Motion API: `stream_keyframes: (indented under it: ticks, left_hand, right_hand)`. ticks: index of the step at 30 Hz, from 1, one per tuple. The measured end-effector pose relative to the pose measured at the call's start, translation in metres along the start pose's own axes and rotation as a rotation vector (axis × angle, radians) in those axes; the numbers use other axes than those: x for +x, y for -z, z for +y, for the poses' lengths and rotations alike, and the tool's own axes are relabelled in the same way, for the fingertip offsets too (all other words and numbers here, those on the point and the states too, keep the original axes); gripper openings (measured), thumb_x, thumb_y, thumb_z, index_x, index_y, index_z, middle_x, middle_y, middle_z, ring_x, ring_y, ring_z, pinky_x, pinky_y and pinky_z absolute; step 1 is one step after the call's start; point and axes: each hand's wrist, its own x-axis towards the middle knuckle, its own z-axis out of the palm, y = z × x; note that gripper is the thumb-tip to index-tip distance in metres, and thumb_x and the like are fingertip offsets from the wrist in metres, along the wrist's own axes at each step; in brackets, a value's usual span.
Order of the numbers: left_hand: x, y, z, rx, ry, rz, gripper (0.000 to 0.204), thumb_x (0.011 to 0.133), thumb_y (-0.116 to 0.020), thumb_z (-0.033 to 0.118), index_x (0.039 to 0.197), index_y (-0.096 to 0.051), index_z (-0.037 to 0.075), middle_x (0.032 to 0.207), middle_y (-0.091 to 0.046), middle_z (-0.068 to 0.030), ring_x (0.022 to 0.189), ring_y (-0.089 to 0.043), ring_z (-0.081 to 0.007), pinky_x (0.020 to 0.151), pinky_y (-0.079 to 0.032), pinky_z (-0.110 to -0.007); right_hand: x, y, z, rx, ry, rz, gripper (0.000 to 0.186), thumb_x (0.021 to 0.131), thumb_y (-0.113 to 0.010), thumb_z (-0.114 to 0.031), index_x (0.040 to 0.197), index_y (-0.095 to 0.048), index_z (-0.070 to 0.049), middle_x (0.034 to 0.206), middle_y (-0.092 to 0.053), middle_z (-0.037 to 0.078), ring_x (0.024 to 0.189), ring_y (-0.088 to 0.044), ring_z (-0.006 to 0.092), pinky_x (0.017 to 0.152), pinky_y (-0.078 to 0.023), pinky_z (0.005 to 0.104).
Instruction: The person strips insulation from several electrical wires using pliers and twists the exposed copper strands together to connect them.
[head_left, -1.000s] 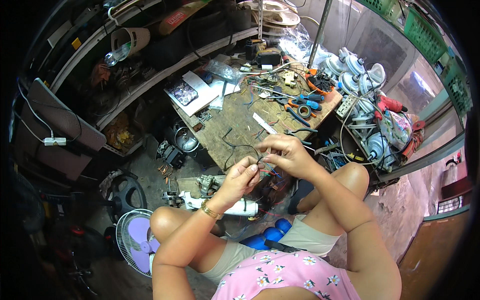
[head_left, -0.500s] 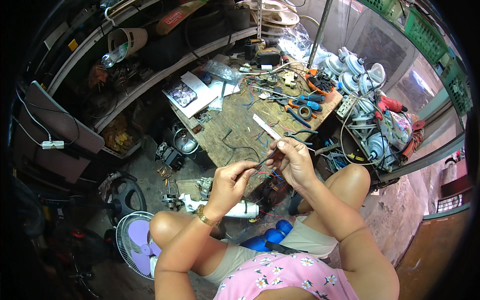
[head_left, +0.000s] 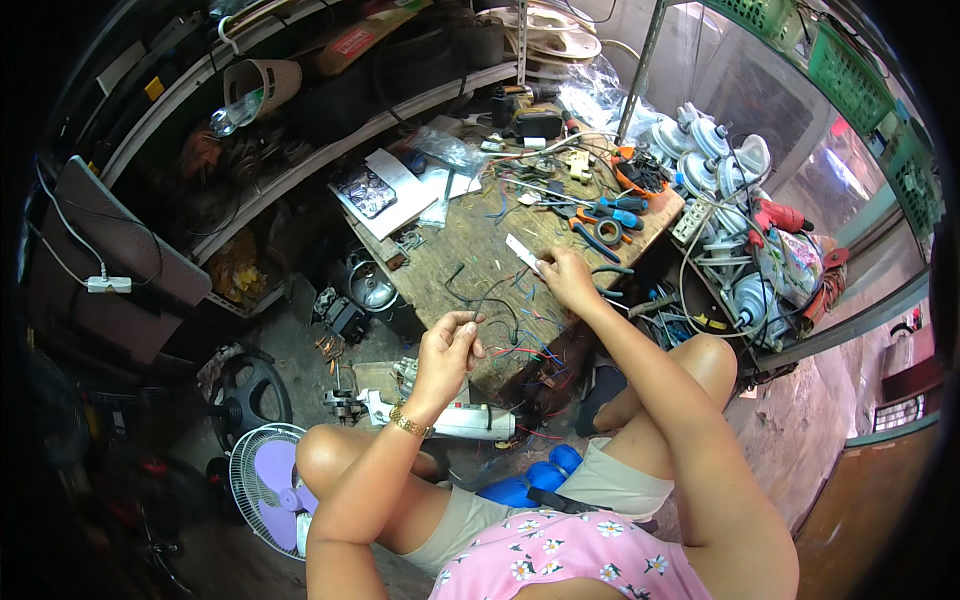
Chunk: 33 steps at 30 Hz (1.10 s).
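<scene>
Left hand [head_left: 447, 350] raised above the near edge of the wooden tabletop [head_left: 470, 250], fingertips pinched shut on thin wires [head_left: 515, 345] trailing red, blue and black toward the lap. Right hand [head_left: 568, 278] stretched forward, closed on a small white strip [head_left: 522, 250] lying on the tabletop just short of the screwdrivers [head_left: 610, 212] and tape roll [head_left: 607, 231]. Likely trouble: loose strands snagging on scattered wire offcuts, slipping from so light a pinch, or tangling with the dark cable [head_left: 480, 300] looping beneath. Possible knock against the nearby tools with the reaching wrist.
</scene>
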Motion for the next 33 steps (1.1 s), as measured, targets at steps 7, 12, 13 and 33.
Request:
stream_keyframes:
  ticks: [7,12,13,33]
  left_hand:
    - [0.002,-0.006,0.009,-0.242,0.118,-0.022,0.018,0.094,-0.047,0.015,0.108,-0.048,0.003,0.073,-0.058,-0.0031,0.055,-0.051,-0.0077,0.049,-0.041,-0.019]
    - [0.004,-0.005,0.013,-0.46,0.138,0.07,0.019,0.091,-0.055,0.015,0.106,-0.053,0.003,0.079,-0.06,-0.004,0.065,-0.06,-0.0118,0.058,-0.05,-0.023]
    - [0.003,-0.004,0.016,-0.482,0.134,0.063,0.019,0.09,-0.056,0.016,0.105,-0.054,0.003,0.079,-0.06,-0.004,0.066,-0.06,-0.0124,0.058,-0.05,-0.024]
    - [0.004,-0.025,0.026,-0.621,0.209,-0.089,0.028,0.089,-0.057,0.013,0.115,-0.053,0.003,0.076,-0.059,-0.0035,0.069,-0.06,-0.0139,0.059,-0.049,-0.024]
  right_hand:
    - [0.024,-0.007,-0.003,-0.289,0.022,-0.019,0.027,0.069,-0.067,-0.014,0.089,-0.056,-0.001,0.094,-0.059,0.019,0.089,-0.057,0.034,0.078,-0.046,0.0406]
    - [0.023,0.031,-0.038,0.48,-0.141,-0.142,0.029,0.077,-0.059,-0.009,0.101,-0.044,-0.001,0.082,-0.056,0.011,0.071,-0.057,0.0202,0.06,-0.045,0.031]
    - [0.017,0.046,-0.054,0.742,-0.241,-0.224,0.032,0.08,-0.059,-0.011,0.105,-0.042,-0.002,0.079,-0.055,0.01,0.069,-0.056,0.0163,0.058,-0.044,0.0284]
    - [-0.026,0.059,-0.119,1.086,-0.169,-0.089,0.028,0.081,-0.065,-0.009,0.103,-0.052,0.003,0.081,-0.063,0.008,0.059,-0.053,0.0056,0.049,-0.041,0.0181]
